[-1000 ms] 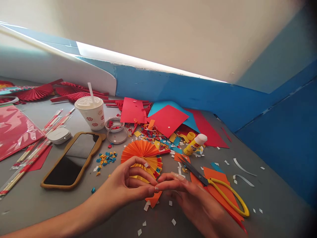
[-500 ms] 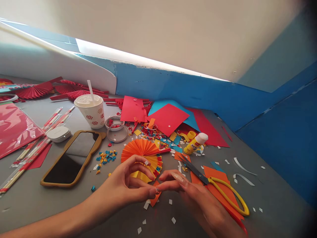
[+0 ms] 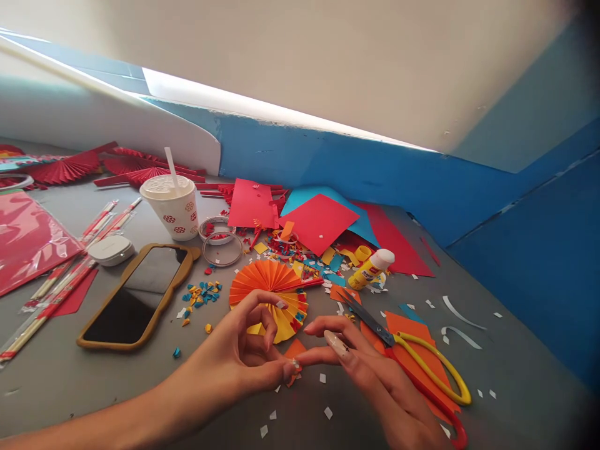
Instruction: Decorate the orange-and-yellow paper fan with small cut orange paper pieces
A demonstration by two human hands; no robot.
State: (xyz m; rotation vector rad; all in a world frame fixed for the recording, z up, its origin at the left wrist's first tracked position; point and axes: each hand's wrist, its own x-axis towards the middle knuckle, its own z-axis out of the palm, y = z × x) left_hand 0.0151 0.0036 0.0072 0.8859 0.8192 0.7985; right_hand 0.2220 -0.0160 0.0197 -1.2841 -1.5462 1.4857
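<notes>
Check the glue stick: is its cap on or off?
On: the white cap covers the end of the yellow glue stick.

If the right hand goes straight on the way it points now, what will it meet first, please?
The right hand would probably meet the small orange paper piece first, then the left hand. The depth is hard to judge from this view.

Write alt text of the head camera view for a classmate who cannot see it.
A left hand and right hand pinch a small orange paper scrap beside a pleated orange-and-yellow paper fan. Yellow-handled scissors lie on orange paper at right, among scattered coloured scraps, with a glue stick beyond.
</notes>
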